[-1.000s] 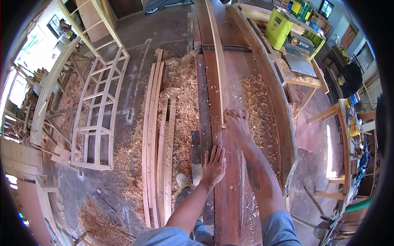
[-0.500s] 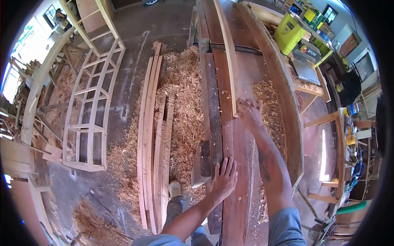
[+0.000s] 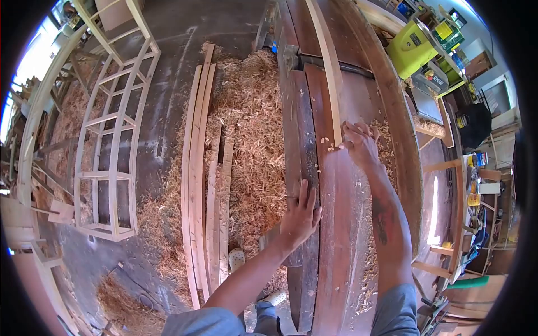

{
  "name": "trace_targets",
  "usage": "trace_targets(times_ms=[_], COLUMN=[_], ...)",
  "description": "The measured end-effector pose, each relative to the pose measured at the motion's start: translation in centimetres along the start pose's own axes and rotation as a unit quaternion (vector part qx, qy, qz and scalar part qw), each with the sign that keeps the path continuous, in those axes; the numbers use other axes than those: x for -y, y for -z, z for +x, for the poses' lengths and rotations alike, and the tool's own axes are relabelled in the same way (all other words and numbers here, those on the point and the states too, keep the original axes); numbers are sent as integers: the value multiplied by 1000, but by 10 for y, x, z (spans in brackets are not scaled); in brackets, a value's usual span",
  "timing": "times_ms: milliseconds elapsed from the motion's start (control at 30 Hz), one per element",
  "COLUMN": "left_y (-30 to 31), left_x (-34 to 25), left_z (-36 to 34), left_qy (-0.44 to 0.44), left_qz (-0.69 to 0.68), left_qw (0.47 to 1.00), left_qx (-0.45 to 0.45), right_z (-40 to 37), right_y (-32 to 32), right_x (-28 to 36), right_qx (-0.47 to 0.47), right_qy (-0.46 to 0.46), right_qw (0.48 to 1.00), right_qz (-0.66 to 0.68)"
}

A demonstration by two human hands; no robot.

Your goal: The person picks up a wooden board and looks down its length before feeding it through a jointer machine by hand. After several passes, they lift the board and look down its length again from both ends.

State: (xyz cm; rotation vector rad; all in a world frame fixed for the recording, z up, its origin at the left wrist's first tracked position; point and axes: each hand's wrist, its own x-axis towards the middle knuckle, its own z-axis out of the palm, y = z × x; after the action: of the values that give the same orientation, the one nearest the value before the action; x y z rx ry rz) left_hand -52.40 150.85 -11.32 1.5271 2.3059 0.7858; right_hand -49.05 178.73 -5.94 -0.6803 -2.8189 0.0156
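Observation:
A long, pale wooden strip (image 3: 327, 53) runs away from me along the reddish-brown bed (image 3: 344, 224). My right hand (image 3: 361, 143) is at the strip's near end, its fingers bent against it; the far side of the grip is hidden. Lower and to the left, my left hand (image 3: 300, 217) lies with fingers stretched out over the dark, worn board (image 3: 302, 140) along the bed's left side. It holds nothing. Small shavings are scattered on the bed near the strip's end.
Wood shavings (image 3: 255, 145) cover the floor left of the bed, beside several long planks (image 3: 196, 157). Farther left stands a pale ladder-like wooden frame (image 3: 116, 151). At the right are a raised brown edge board (image 3: 400, 112), a lime-green container (image 3: 413, 47) and a cluttered shelf (image 3: 459, 224).
My left hand has lifted off the reddish bed and shifted left and up onto the dark board. My right hand stays at the strip's end. The whole view has shifted slightly.

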Motion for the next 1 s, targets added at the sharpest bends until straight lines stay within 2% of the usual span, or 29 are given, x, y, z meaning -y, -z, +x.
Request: trace_targets(times_ms=[200, 267, 500, 567, 800, 900, 967, 1000], left_y=[5, 3, 5, 2, 5, 11, 15, 11], left_x=[-1, 0, 3, 4, 2, 1, 3, 6], left_z=[1, 0, 3, 2, 1, 1, 6, 9], left_qy=[-9, -25, -25, -34, -19, -7, -55, -59], left_qz=[25, 25, 2, 3, -18, -18, -29, -23], left_qw=[999, 999, 1000, 999, 999, 1000, 997, 997], left_qx=[23, -12, -10, -40, -25, 7, -51, -52], right_z=[31, 39, 71, 77, 105, 119, 127, 135], right_y=[2, -2, -9, -18, -21, -27, -26, -27], right_x=[-1, -7, -24, -37, -43, -54, -59, -59], right_qx=[26, 20, 36, 25, 15, 3, 14, 16], right_qy=[-28, -24, -28, -16, -29, -13, -6, -8], right_qw=[999, 999, 999, 999, 999, 1000, 999, 999], right_qz=[1, 6, -10, -11, -16, -24, -31, -38])
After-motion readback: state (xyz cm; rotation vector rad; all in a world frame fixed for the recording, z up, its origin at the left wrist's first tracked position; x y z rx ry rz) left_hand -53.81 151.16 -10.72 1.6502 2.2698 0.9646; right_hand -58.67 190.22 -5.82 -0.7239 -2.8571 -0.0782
